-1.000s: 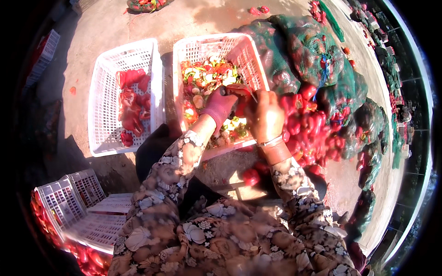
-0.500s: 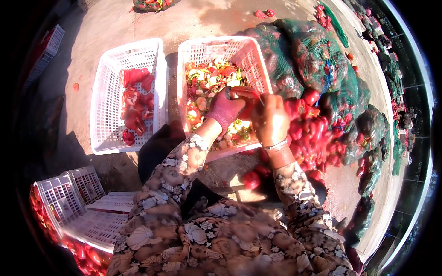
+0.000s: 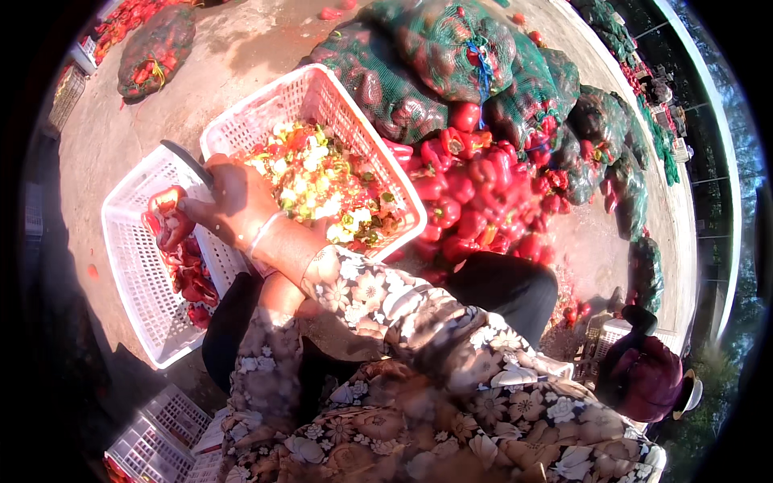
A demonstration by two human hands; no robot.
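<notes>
My right hand (image 3: pixel 241 201) reaches across to the left, closed round a knife (image 3: pixel 187 163) whose dark blade points up and left. Beside its thumb is a cut red bell pepper (image 3: pixel 172 225), above the white crate (image 3: pixel 133 266); whether the thumb grips it or just touches it I cannot tell. More cut red pepper pieces (image 3: pixel 193 282) lie in that crate. My left forearm passes under the right one, which hides my left hand. The pinkish-white crate (image 3: pixel 378 169) in front holds pepper cores, seeds and scraps (image 3: pixel 314 177).
A heap of whole red peppers (image 3: pixel 475 193) lies right of the scrap crate. Green mesh sacks of peppers (image 3: pixel 386 84) stand behind it and along the right. Another sack (image 3: pixel 157 52) sits far left. White crates (image 3: pixel 161 431) are at lower left. A person (image 3: pixel 644 378) is at lower right.
My right hand has swung left with the knife, from over the scrap crate to the white crate. My left hand has gone from sight beneath my right arm. The view has turned.
</notes>
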